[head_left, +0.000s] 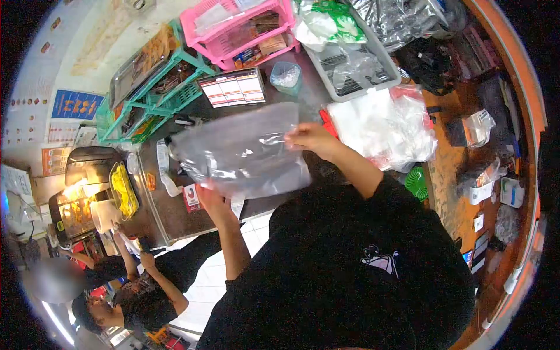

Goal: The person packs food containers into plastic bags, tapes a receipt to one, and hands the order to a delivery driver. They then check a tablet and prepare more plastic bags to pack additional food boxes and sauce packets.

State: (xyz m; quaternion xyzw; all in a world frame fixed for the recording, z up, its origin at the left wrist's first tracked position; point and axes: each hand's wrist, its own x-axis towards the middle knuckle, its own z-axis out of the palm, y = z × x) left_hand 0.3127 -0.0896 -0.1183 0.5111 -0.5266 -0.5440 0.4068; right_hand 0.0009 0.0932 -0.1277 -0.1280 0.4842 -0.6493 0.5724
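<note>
A clear plastic bag is stretched out above the dark counter, its surface creased and shiny. My right hand pinches its right edge, fingers closed. At the lower left edge, my left hand also grips the bag, with some fingers hidden or blurred. A small red and white packet lies close to my left hand. Just beyond the bag stands a white printed box with orange lines. To the right of my right hand lies a stack of white plastic bags, with something red beside it.
A grey tray holds plastic packaging. Nearby are a pink basket rack, a teal rack, a blue-tinted tub and a green round item. Two people work at the left, near a lit food display.
</note>
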